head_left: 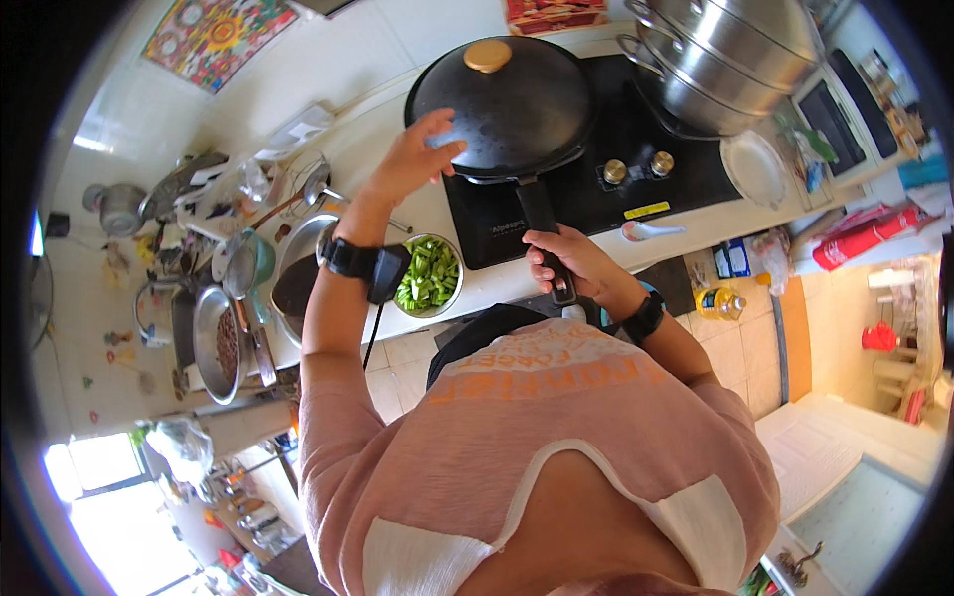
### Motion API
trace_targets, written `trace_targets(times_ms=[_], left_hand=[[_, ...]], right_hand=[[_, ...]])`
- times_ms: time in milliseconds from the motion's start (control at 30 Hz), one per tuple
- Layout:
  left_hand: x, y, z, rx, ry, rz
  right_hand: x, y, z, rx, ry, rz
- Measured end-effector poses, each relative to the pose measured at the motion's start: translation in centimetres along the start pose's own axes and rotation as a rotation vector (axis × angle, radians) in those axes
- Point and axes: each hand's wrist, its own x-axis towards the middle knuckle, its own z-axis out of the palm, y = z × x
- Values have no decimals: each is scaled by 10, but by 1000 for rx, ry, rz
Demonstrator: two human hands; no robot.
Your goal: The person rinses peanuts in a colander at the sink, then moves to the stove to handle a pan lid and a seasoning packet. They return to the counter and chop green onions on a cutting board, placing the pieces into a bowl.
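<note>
A black wok with a domed black lid [514,104] sits on the black glass cooktop [477,231]; the lid has a gold-coloured knob [487,56]. My right hand [570,261] is closed round the wok's long black handle [536,205]. At the lid's left edge, my left hand [421,153] is raised with its fingers spread and nothing in it; whether it touches the lid I cannot tell. Below it, a round bowl of cut green vegetable pieces [428,276] stands on the white counter. What is inside the wok is hidden by the lid.
A stacked stainless steel steamer [734,59] stands at the back right, near a white plate [753,170]. A ceramic spoon [650,231] lies at the counter's front edge. Metal bowls [216,346], a knife and utensils crowd the left. An oil bottle [720,304] is on the floor.
</note>
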Motion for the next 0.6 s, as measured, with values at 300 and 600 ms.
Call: trace_targets(times_ms=[300,600], left_hand=[[-145,-38,14,-260,-58,-176],[-249,-70,58,-680,222,-238]], right_hand=[[2,0,3,-17,55,12],[2,5,6,-33,100,0]])
